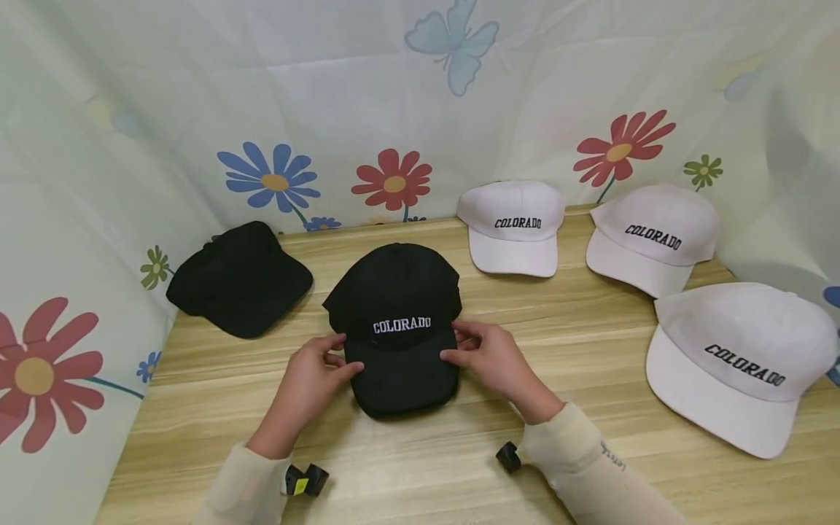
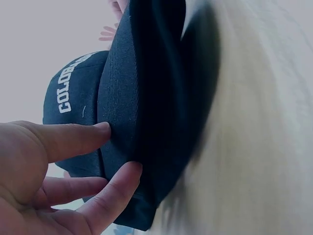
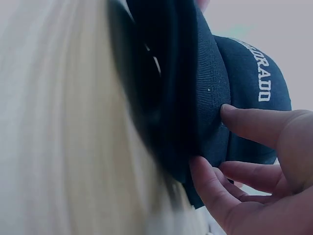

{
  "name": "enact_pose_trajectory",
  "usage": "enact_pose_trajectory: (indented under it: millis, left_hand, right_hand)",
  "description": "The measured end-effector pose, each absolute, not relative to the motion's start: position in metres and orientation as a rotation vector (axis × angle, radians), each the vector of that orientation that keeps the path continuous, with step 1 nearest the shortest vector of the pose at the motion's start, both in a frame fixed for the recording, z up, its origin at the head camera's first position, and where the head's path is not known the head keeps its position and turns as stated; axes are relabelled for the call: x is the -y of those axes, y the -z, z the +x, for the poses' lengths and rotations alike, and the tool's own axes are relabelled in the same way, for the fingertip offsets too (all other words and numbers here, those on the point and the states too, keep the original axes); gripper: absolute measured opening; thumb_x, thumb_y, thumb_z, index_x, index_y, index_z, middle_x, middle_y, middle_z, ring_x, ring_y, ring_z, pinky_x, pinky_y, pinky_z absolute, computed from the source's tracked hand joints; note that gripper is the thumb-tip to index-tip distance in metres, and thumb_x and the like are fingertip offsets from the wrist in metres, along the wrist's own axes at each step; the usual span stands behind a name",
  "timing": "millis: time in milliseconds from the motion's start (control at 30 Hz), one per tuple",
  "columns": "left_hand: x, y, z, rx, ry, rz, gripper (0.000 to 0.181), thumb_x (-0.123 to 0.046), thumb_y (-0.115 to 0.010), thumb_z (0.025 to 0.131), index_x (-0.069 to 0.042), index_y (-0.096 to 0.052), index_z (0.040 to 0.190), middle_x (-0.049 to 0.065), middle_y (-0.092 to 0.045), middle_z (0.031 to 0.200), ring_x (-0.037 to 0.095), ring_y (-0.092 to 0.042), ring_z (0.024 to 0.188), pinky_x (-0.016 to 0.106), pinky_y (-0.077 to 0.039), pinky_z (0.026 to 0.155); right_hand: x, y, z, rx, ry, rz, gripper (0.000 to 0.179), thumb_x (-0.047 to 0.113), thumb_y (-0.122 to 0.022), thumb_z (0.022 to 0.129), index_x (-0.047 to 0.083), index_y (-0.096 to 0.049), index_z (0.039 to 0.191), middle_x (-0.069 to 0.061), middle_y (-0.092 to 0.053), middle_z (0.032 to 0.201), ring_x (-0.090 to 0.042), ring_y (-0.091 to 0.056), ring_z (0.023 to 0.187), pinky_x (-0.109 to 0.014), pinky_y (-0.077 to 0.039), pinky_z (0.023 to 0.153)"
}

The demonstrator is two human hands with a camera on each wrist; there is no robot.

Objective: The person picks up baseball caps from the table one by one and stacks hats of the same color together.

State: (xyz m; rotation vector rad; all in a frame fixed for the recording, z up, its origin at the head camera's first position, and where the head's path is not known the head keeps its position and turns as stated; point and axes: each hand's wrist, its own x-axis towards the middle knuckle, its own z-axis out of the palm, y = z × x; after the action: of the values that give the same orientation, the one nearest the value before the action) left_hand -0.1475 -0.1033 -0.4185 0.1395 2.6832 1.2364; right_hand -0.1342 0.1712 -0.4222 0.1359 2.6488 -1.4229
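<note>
My left hand (image 1: pixel 315 379) and right hand (image 1: pixel 488 357) pinch opposite sides of the brim of the black COLORADO cap (image 1: pixel 402 375), between them over the bench (image 1: pixel 407 474). Well right of my right hand sits a white cap (image 1: pixel 741 357). Beyond my left hand lies another black cap (image 1: pixel 239 281); beyond my right, a second white cap (image 1: pixel 515 251) and, farther right, a third white cap (image 1: pixel 656 219).

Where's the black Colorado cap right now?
In the head view, the black Colorado cap is just left of centre, held between the left hand and right hand.
</note>
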Motion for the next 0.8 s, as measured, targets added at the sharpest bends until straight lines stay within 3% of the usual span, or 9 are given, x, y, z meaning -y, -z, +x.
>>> enact_pose_trajectory:
  millis: [433, 800]
  left_hand:
    - [0.102, 0.433, -0.144, -2.690, -1.153, 0.122, 0.058, -0.019, -0.076, 0.083, 0.005, -0.055, 0.131, 0.014, -0.064, 0.105, 0.016, -0.065, 0.085, 0.040, -0.050, 0.085]
    - [0.099, 0.431, -0.140, -2.717, -1.074, 0.164, 0.058, -0.020, -0.074, 0.085, 0.006, -0.054, 0.132, 0.014, -0.066, 0.103, 0.018, -0.065, 0.086, 0.041, -0.051, 0.085]
  right_hand:
    - [-0.174, 0.433, -0.132, -2.720, 1.278, 0.099, 0.051, 0.026, -0.080, 0.079, 0.007, -0.066, 0.124, -0.003, -0.072, 0.097, -0.012, -0.066, 0.089, -0.032, -0.051, 0.083]
    - [-0.175, 0.434, -0.130, -2.736, 1.242, 0.054, 0.050, 0.026, -0.079, 0.080, 0.006, -0.066, 0.124, -0.005, -0.072, 0.101, -0.014, -0.067, 0.091, -0.034, -0.052, 0.083]
